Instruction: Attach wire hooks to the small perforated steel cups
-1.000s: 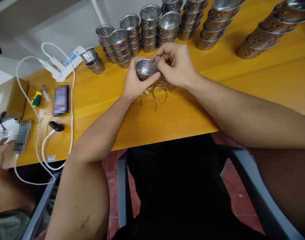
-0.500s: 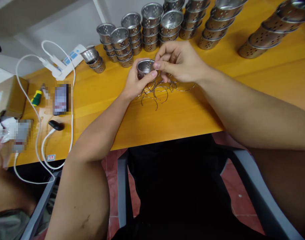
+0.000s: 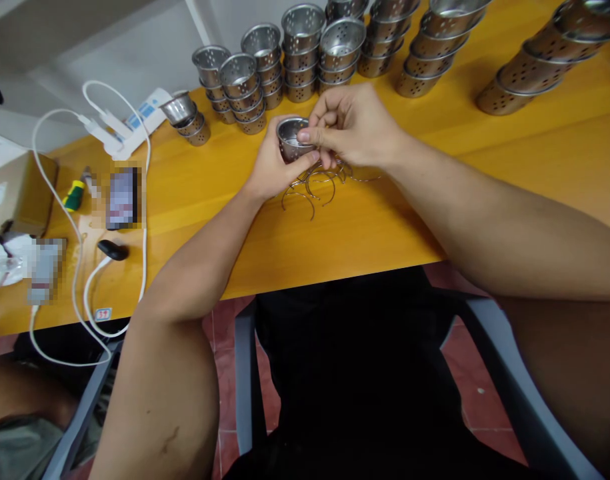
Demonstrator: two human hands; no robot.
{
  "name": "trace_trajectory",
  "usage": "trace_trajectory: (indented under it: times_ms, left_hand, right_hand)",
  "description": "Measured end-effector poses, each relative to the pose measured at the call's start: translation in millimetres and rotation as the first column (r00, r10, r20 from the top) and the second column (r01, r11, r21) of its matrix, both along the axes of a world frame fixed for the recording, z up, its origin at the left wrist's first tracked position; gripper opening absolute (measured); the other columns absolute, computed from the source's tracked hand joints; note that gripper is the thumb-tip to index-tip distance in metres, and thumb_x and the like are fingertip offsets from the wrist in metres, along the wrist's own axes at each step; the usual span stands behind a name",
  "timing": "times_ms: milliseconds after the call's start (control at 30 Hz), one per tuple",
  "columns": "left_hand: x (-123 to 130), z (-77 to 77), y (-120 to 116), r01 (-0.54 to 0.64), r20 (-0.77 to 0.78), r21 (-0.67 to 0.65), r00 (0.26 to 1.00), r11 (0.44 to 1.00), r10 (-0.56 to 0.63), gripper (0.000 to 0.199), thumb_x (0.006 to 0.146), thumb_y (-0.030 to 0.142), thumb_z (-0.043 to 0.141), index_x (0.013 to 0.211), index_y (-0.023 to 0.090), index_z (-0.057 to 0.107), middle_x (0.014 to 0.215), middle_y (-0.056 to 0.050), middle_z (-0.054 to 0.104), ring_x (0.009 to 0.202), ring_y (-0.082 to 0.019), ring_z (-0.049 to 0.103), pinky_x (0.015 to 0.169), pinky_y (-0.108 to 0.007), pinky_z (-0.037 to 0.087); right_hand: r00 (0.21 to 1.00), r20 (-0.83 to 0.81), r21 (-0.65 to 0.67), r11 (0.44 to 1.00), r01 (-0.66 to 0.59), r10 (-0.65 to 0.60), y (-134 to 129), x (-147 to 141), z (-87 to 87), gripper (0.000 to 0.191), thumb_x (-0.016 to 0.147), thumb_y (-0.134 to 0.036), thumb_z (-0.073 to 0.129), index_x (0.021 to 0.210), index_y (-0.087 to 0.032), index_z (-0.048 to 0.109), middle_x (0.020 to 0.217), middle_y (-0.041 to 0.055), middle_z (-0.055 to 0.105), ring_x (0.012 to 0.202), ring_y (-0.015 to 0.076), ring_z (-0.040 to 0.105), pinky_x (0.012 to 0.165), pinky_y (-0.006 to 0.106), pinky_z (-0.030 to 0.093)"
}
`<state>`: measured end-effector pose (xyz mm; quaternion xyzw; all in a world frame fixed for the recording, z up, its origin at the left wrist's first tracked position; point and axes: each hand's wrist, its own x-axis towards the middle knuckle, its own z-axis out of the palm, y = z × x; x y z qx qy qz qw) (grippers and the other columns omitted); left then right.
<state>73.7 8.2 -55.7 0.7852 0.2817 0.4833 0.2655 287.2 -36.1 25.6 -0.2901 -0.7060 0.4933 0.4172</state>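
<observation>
A small perforated metal strainer cup (image 3: 297,148) is tilted in my left hand (image 3: 275,163), whose thumb and fingers wrap round its side. My right hand (image 3: 347,127) is closed in a pinch at the cup's right rim, with its thumb tip over the opening. It appears to grip a thin bent wire, mostly hidden by the fingers. Below both hands, a loose pile of curved wires (image 3: 317,183) lies on the wooden table (image 3: 329,247). The hands partly cover this pile.
Stacks of perforated metal cups (image 3: 299,60) line the table's back, with a leaning stack (image 3: 525,73) at far right. Leftward are a power strip (image 3: 139,130), white cables, a blurred phone (image 3: 122,197), a green-yellow screwdriver (image 3: 75,195) and a cardboard box (image 3: 27,190). Another person's leg shows at lower left.
The cup has shifted slightly right and tilted in my left hand. My right hand has moved a little left, its thumb now over the cup's opening. The other person's hand has left the view.
</observation>
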Motion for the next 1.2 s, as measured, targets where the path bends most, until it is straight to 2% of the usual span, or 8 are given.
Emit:
trace_trajectory:
  times_ms: [267,367,533,700,800,900,1067,1200]
  left_hand:
    - [-2,1.8,-1,-0.006,-0.051,-0.007,0.999,1.0,0.006,0.068,0.086,0.065,0.083,0.135,0.034,0.048,0.127,-0.007,0.067,0.117,-0.028,0.07,0.109,-0.049,0.056]
    - [-1,-0.6,1,-0.028,-0.036,0.013,0.999,1.0,0.029,0.072,0.085,0.07,0.083,0.136,0.036,0.047,0.129,-0.006,0.067,0.118,-0.029,0.07,0.109,-0.05,0.057]
    - [-3,-4.2,6,-0.059,-0.018,0.012,0.998,0.998,0.059,0.077,0.084,0.077,0.082,0.139,0.037,0.045,0.133,-0.007,0.065,0.124,-0.03,0.068,0.112,-0.052,0.054]
    - [-3,-4.1,8,-0.092,0.04,0.0,0.995,0.996,0.092,0.078,0.083,0.068,0.088,0.139,0.036,0.045,0.131,-0.007,0.067,0.12,-0.029,0.071,0.107,-0.049,0.058]
    - [-1,-2.7,5,-0.128,0.039,-0.01,0.991,0.992,0.128,0.075,0.083,0.056,0.093,0.138,0.035,0.046,0.132,-0.007,0.067,0.118,-0.027,0.072,0.107,-0.047,0.06]
    - [0,-1.3,2,-0.142,0.008,0.001,0.99,0.99,0.142,0.075,0.085,0.055,0.091,0.14,0.033,0.045,0.132,-0.008,0.066,0.12,-0.027,0.071,0.108,-0.047,0.059]
    - [0,-4.3,3,-0.097,-0.042,0.046,0.994,0.994,0.099,0.086,0.086,0.067,0.084,0.151,0.035,0.036,0.141,-0.01,0.061,0.128,-0.029,0.068,0.11,-0.045,0.058]
    - [4,-7.7,3,-0.048,-0.012,0.051,0.999,0.998,0.049,0.091,0.084,0.062,0.085,0.154,0.035,0.034,0.147,-0.011,0.056,0.135,-0.031,0.067,0.116,-0.047,0.057]
  right_hand:
    - [0.999,0.032,0.029,0.999,0.014,-0.015,-2,-3,-1.2,0.061,0.077,-0.08,0.095,0.082,-0.028,0.064,0.058,-0.0054,0.064,0.047,0.017,0.055,0.041,0.032,0.041]
    - [0.995,0.006,0.094,0.991,0.096,-0.097,-3,-4,-2.3,0.063,0.074,-0.082,0.095,0.088,-0.028,0.066,0.072,-0.0023,0.068,0.054,0.0168,0.055,0.045,0.033,0.041]
    - [0.958,0.066,0.319,0.916,0.244,-0.279,2,3,-5.1,0.057,0.083,-0.083,0.088,0.1,-0.031,0.071,0.109,0.0017,0.07,0.075,0.0193,0.055,0.063,0.037,0.049]
    - [0.958,0.118,0.492,0.853,0.173,-0.262,9,8,-11.1,0.055,0.101,-0.083,0.067,0.099,-0.029,0.078,0.118,0.0102,0.066,0.107,0.0284,0.06,0.092,0.046,0.056]
    - [0.971,0.153,0.474,0.876,0.089,-0.182,9,6,-16.0,0.053,0.097,-0.084,0.07,0.101,-0.032,0.08,0.125,0.0105,0.065,0.117,0.0327,0.059,0.106,0.054,0.053]
    - [0.976,0.168,0.425,0.903,0.054,-0.138,6,3,-18.0,0.053,0.09,-0.086,0.076,0.103,-0.035,0.081,0.126,0.0085,0.065,0.123,0.0355,0.057,0.114,0.058,0.048]
    - [0.976,0.179,0.231,0.97,0.082,-0.125,-3,1,-7.8,0.054,0.071,-0.078,0.095,0.107,-0.045,0.073,0.109,0.004,0.069,0.135,0.0368,0.047,0.097,0.054,0.057]
    - [0.956,0.226,0.258,0.958,0.124,-0.185,-10,1,1.8,0.061,0.07,-0.065,0.098,0.12,-0.051,0.066,0.107,0.0002,0.071,0.136,0.0367,0.046,0.094,0.055,0.055]
